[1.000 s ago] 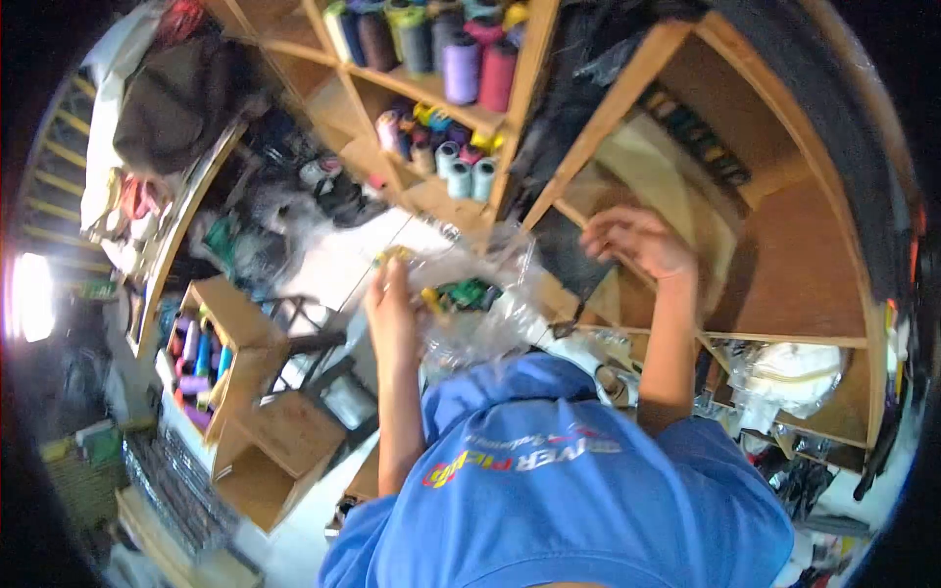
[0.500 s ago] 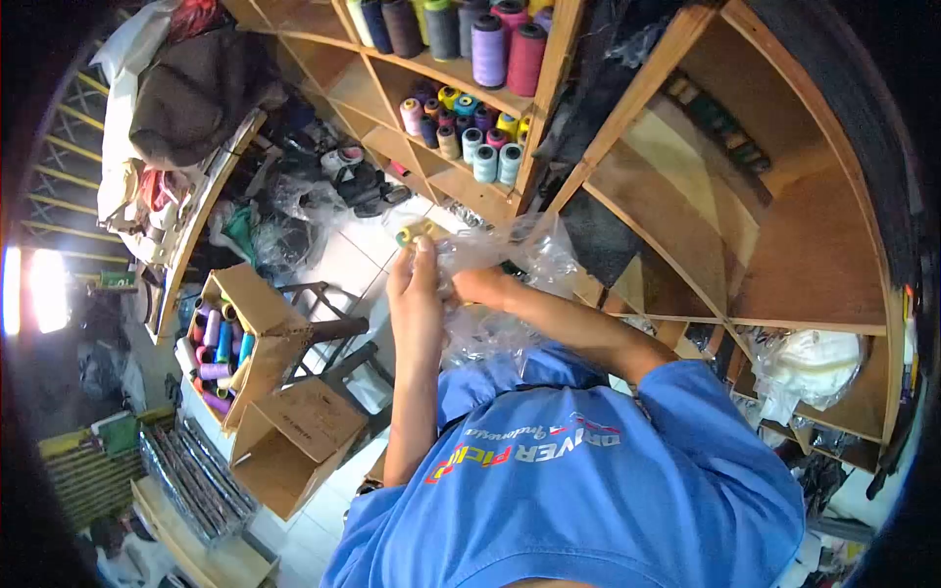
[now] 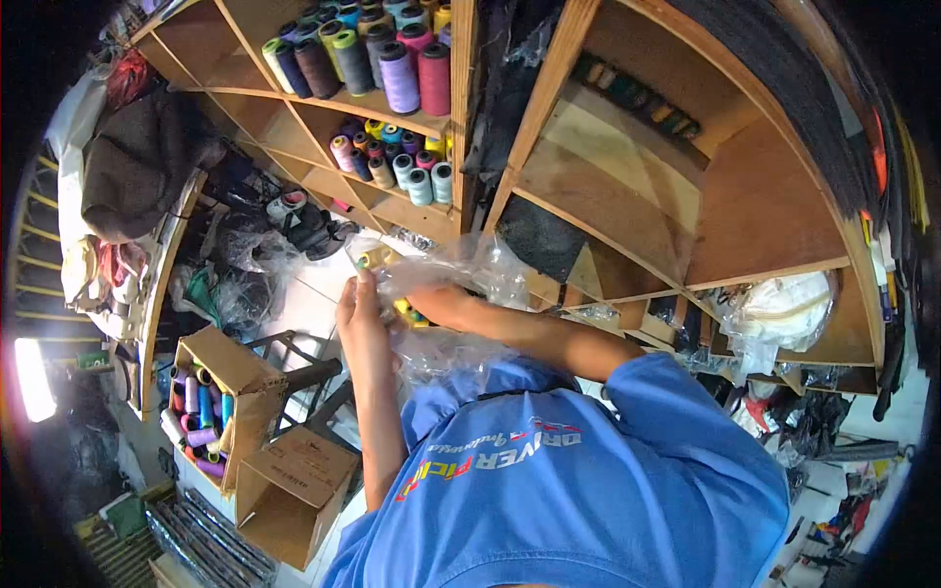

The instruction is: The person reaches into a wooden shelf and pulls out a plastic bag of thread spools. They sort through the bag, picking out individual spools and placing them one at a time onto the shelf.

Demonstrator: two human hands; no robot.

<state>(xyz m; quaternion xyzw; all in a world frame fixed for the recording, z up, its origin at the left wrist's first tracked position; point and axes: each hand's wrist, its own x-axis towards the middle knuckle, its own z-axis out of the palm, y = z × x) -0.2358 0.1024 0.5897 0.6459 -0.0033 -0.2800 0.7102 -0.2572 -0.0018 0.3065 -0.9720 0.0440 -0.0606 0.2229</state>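
My left hand (image 3: 359, 302) grips the rim of a clear plastic bag (image 3: 461, 269) in front of my chest. Small coloured thread spools (image 3: 377, 259) show through the plastic near my fingertips. My right hand (image 3: 436, 302) reaches into the bag's mouth, and its fingers are hidden by the crinkled plastic, so what they hold is unclear. My blue shirt (image 3: 549, 480) fills the lower part of the view.
Wooden shelves (image 3: 608, 186) rise ahead. Large thread cones (image 3: 377, 54) and small spools (image 3: 392, 157) fill the upper left compartments. A cardboard box of spools (image 3: 201, 407) and a second box (image 3: 294, 485) sit on the floor at left. Bagged goods (image 3: 784, 314) lie at right.
One second ago my right hand was raised at a shelf; it has come down into the bag. My left hand kept hold of the bag, and the view tilted upward.
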